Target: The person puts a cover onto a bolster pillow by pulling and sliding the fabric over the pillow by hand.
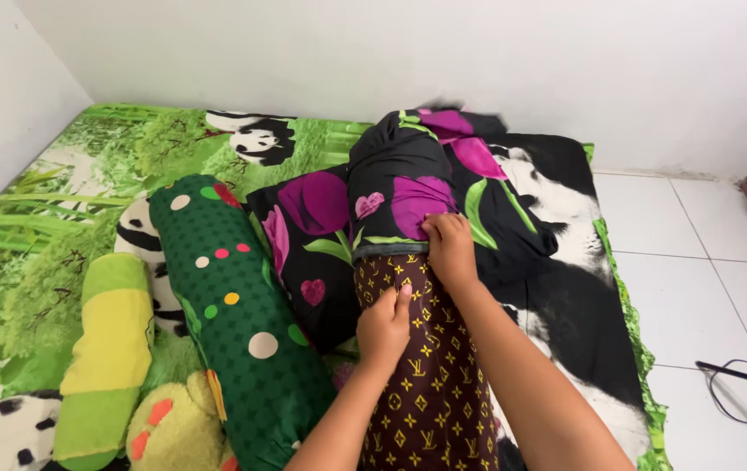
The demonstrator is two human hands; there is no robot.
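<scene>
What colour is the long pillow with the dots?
The bolster is dark green with white, red, orange and light green dots, seen best in the head view.
</scene>
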